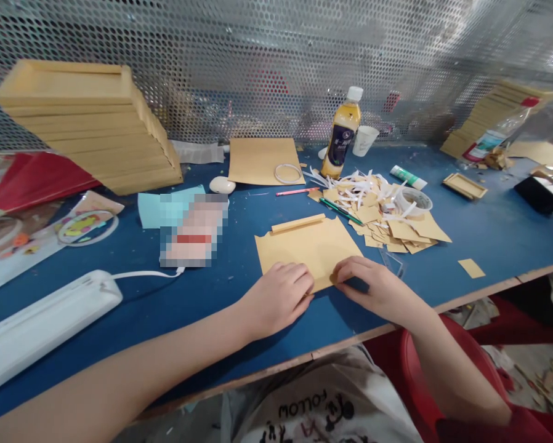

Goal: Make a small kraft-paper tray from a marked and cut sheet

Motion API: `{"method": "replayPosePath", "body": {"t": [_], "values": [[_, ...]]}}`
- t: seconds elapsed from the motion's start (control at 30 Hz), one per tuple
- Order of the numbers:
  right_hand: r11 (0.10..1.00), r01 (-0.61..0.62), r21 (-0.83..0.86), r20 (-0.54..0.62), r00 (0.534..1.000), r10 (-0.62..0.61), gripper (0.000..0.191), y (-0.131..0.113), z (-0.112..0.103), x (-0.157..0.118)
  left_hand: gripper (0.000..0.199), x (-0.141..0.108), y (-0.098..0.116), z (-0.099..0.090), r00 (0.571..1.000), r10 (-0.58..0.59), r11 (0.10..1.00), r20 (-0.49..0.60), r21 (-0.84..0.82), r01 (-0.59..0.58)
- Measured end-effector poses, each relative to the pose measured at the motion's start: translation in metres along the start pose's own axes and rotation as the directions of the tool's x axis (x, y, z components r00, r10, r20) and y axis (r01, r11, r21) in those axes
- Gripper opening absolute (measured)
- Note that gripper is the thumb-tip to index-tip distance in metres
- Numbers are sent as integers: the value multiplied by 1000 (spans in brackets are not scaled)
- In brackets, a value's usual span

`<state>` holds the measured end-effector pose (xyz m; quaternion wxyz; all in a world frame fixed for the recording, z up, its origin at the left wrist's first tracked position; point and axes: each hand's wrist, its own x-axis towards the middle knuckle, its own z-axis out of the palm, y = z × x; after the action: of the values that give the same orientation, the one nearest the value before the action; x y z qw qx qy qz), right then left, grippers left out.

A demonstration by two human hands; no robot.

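Note:
A sheet of brown kraft card point(311, 249) lies on the blue table before me, with a folded-up strip along its far edge. At its near left corner my left hand point(281, 294) is closed, fingers curled over the near edge. My right hand point(374, 284) pinches the near right corner between thumb and fingers. The fingertips partly hide that near edge. Just beyond the sheet's right side lie a green pen point(341, 211) and a heap of card scraps and white paper strips point(371, 209). A clear plastic piece point(393, 263) is close to my right hand.
A tall stack of folded card trays point(142, 135) stands at the back left. A drink bottle point(341, 135) and a paper cup point(366, 141) are at the back. Leftward are a phone point(196, 237) on a cable and a white power strip point(73, 307). The table's front edge runs below my hands.

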<state>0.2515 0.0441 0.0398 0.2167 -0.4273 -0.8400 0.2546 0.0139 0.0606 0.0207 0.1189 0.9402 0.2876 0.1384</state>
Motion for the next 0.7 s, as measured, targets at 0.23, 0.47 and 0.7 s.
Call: {"method": "replayPosePath", "body": {"t": [0.23,0.47,0.7], "values": [[997,75,-6,16,997,-75,8,3,2,-9,21,-2,2,4,990,141,986,-22,94,-139],[996,87,28,26,996,-88,9,10,5,-7,24,-2,7,2,991,132,987,-21,91,-130],[998,-58,10,120,991,57,8,2,0,3,22,-1,5,-3,997,-71,993,29,-97,74]]}}
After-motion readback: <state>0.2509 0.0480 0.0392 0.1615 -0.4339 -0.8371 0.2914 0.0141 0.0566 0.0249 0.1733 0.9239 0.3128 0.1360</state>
